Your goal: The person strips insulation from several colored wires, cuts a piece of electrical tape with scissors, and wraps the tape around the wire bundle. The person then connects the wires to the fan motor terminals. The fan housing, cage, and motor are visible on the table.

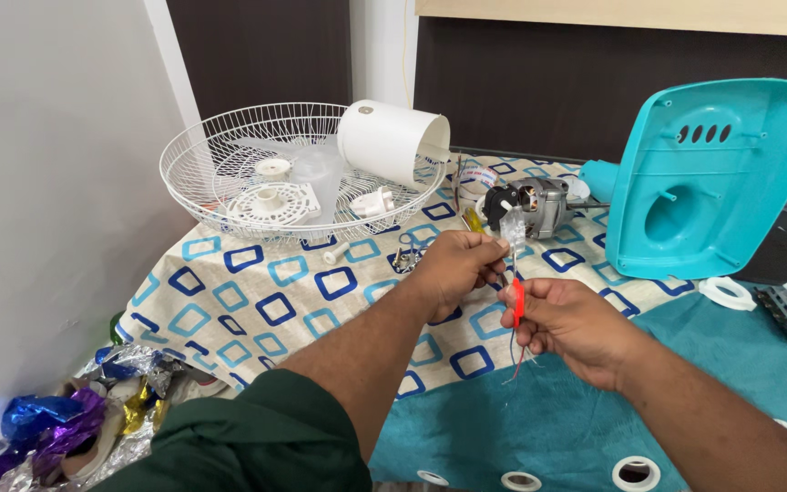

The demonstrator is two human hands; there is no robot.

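Working over a counter (257, 301) under a cream cloth with blue squares, with a teal cloth (539, 428) over its near right part; we hold a small wiring piece mid-air above where the two cloths meet. Biggest items first: a teal plastic fan housing (712, 182) stands tilted at the right, a white wire fan guard (266, 173) lies at the back left with a white cylindrical cover (389, 141) resting on its rim. A fan motor (530, 205) sits between guard and housing, just behind our hands. Crumpled foil scraps (56, 419) lie low at the left, off the counter edge. A white plastic ring (726, 292) and a grey part (785, 310) lie at the right.

Our left hand (453, 269) has its fingers pinched shut on a small clear plastic piece (514, 232); our right hand (571, 323) has its fingers clamped on a red sleeve (518, 301) with thin red and blue wires (516, 355) dangling below. We judge the wires light, limp and easy to kink, the clear piece small, slick and likely brittle; best held at the sleeve and the piece's body, not by bare strands.

Room: open cloth below and left of the hands; motor close behind, housing near on the right, counter edge dropping away left.
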